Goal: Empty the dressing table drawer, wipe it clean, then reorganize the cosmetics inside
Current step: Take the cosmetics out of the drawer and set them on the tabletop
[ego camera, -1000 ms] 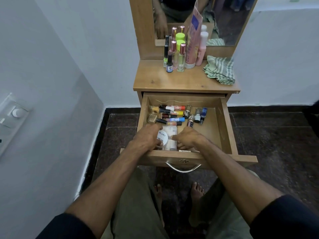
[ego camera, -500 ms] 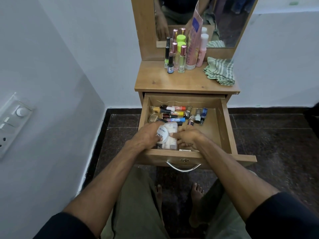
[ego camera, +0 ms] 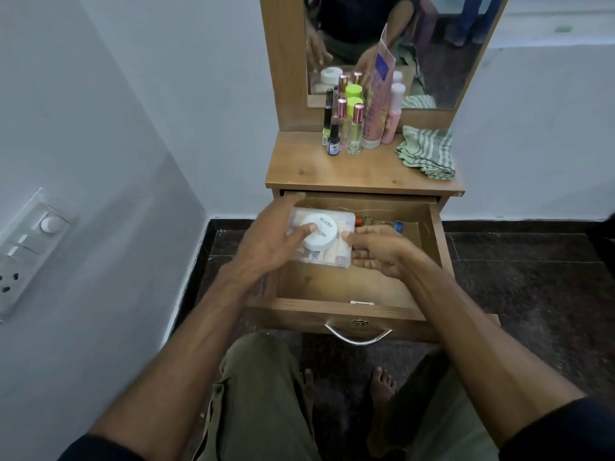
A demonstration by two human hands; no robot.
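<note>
Both hands hold a clear pack (ego camera: 319, 252) with a white jar (ego camera: 320, 233) on top, raised above the open drawer (ego camera: 346, 291). The left hand (ego camera: 266, 242) grips its left side, thumb on the jar; the right hand (ego camera: 377, 251) pinches its right edge. A few cosmetics (ego camera: 397, 225) show behind.

Dark navy sleeves (ego camera: 565, 434) are pushed up near the elbows, forearms bare below them. Olive-green trousers (ego camera: 263, 404) cover both legs, a seam running down the left one. Bare feet (ego camera: 382, 382) show underneath.
</note>
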